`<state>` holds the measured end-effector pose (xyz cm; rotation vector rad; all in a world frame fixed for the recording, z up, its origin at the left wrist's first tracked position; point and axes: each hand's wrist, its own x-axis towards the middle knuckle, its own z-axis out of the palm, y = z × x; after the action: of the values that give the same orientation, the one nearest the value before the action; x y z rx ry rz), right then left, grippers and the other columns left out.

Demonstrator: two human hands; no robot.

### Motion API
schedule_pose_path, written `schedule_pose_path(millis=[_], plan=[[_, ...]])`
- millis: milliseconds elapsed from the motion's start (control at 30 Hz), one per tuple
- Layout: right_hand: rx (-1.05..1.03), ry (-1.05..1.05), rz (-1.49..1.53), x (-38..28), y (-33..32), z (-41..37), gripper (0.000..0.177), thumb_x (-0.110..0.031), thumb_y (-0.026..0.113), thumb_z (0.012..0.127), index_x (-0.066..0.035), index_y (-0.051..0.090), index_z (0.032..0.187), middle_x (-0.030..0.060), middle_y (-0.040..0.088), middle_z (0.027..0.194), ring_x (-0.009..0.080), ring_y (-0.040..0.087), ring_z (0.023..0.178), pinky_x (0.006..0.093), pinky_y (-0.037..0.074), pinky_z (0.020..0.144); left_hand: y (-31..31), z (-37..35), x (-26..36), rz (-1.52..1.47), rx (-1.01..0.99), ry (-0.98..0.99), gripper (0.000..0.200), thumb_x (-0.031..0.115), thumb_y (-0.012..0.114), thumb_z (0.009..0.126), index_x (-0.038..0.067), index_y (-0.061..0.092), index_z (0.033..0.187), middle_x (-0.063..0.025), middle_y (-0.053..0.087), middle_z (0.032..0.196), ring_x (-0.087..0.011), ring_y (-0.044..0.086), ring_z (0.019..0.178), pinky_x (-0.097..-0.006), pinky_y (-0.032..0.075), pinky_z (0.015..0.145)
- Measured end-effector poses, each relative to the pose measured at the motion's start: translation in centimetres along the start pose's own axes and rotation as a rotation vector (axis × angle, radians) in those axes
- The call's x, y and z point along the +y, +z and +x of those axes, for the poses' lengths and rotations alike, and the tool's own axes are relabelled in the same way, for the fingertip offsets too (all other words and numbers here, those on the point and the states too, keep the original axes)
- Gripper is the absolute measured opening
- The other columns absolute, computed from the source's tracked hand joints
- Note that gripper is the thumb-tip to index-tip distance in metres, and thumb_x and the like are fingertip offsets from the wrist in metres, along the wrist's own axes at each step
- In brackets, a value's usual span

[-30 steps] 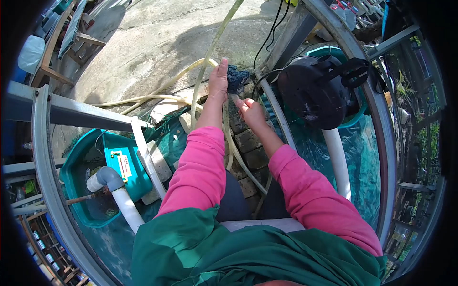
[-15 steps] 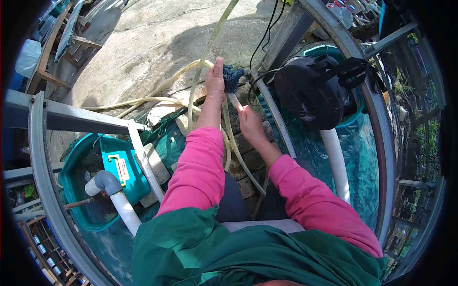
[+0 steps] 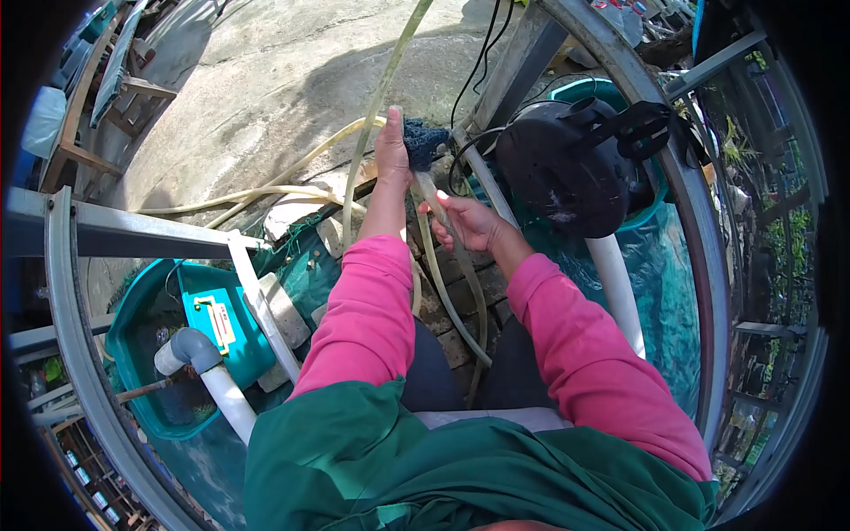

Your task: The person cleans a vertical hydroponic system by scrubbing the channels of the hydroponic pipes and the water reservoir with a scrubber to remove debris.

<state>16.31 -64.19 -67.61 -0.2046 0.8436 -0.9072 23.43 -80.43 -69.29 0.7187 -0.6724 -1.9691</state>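
Note:
My left hand is stretched out in front of me, thumb up, and closed around a dark blue, rough-knit cloth. A pale hose runs down from beside the cloth. Lower and to the right, my right hand has its fingers curled around this hose. Just left of my left hand hangs another, yellowish hose, running up out of view. The fingers behind the cloth are hidden.
A black lidded pump or filter unit stands in a teal tub on the right. At left, another teal tub holds water and a grey pipe elbow. Metal frame bars flank me; bricks and loose hose lie below.
My right hand has turned palm-up, and more of the hose now shows below it. My left hand still holds the cloth. The whole view has shifted slightly.

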Motion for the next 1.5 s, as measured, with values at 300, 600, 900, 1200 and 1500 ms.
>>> schedule_pose_path(millis=[300,600,900,1200,1500], plan=[[0.180,-0.170,-0.003,1.0,-0.7,3.5,0.026,-0.027,0.050,0.098,-0.004,0.057,0.108,0.0017,0.059,0.080,0.0115,0.057,0.068,0.0267,0.048,0.062,-2.7,0.6,0.0,0.061,-0.024,-0.032,0.064,0.060,0.067,0.081,0.005,0.058,0.111,-0.0026,0.061,0.095,-0.0139,0.060,0.082,-0.0324,0.052,0.073],[0.496,-0.187,-0.204,1.3,1.7,3.8,0.024,-0.027,0.051,0.098,-0.004,0.060,0.099,0.0065,0.063,0.078,0.0169,0.058,0.061,0.0340,0.050,0.060,-3.2,0.6,-0.2,0.226,0.039,-0.043,0.077,0.068,0.065,0.078,0.002,0.059,0.117,-0.0031,0.059,0.103,-0.0132,0.055,0.093,-0.0310,0.045,0.083],[0.485,0.050,-0.358,-0.6,1.3,0.8,0.043,-0.045,0.037,0.101,-0.008,0.052,0.084,0.0010,0.045,0.054,0.0141,0.041,0.043,0.0321,0.034,0.046,-1.6,-1.1,0.1,0.280,-0.002,-0.106,0.066,0.065,0.064,0.080,0.004,0.062,0.103,-0.0011,0.058,0.091,-0.0116,0.054,0.082,-0.0292,0.045,0.079],[0.545,-0.099,-0.319,7.6,-0.1,-0.9,0.044,-0.043,0.035,0.102,-0.005,0.053,0.087,0.0048,0.052,0.062,0.0167,0.047,0.049,0.0334,0.040,0.049,-3.7,1.2,-1.3,0.196,0.026,-0.054,0.067,0.064,0.064,0.082,0.002,0.063,0.108,-0.0022,0.062,0.094,-0.0126,0.058,0.085,-0.0288,0.046,0.082],[0.481,0.161,-0.387,6.1,-0.3,-5.5,0.055,-0.058,0.032,0.099,-0.008,0.048,0.082,-0.0015,0.035,0.053,0.0127,0.034,0.042,0.0302,0.032,0.041,-3.2,0.7,-1.8,0.166,0.025,-0.108,0.083,0.065,0.065,0.079,0.000,0.050,0.127,-0.0099,0.060,0.110,-0.0193,0.061,0.096,-0.0352,0.053,0.080]])
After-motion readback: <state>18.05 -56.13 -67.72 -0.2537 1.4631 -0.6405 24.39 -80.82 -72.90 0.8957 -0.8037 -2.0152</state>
